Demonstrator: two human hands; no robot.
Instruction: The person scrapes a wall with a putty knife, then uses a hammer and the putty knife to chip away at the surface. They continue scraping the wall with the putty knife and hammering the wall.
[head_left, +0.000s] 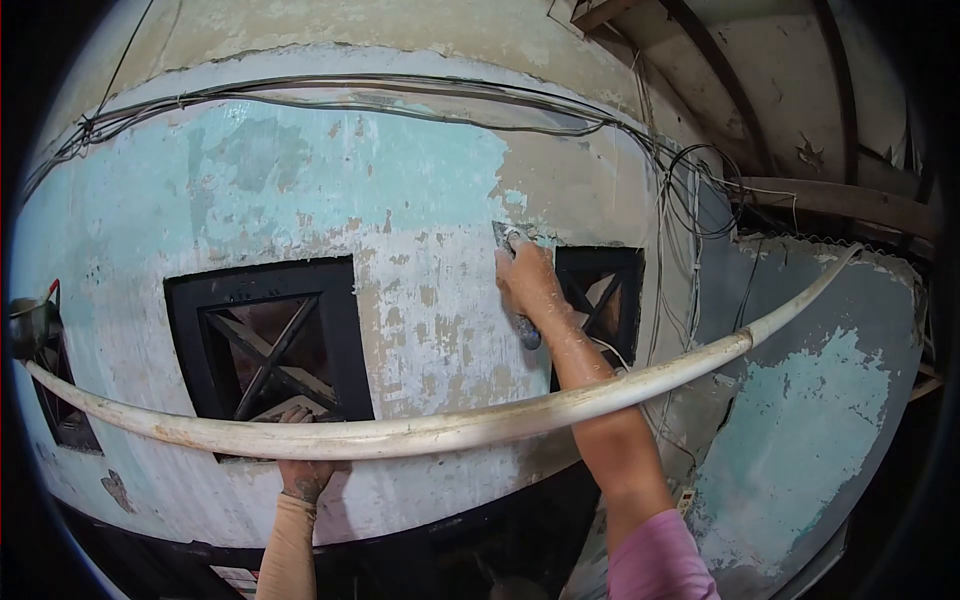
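My right hand (527, 283) is closed around a scraper (503, 236), with its dark handle end showing below the fist. The scraper's blade lies against the wall (440, 330), where peeling turquoise paint meets white patches and bare plaster. Lower left, my left hand (305, 474) reaches up behind a long pale pipe (450, 436). Its fingers curl over the lower edge of a black window frame (362, 340), and the pipe hides the middle of the hand.
The pipe bows across the view in front of both arms. Black cables (380, 82) run along the upper wall and hang in loops (705, 190) at right. A second black frame (628, 300) sits beside my right forearm. At far left is a dark pot-like container (32, 328).
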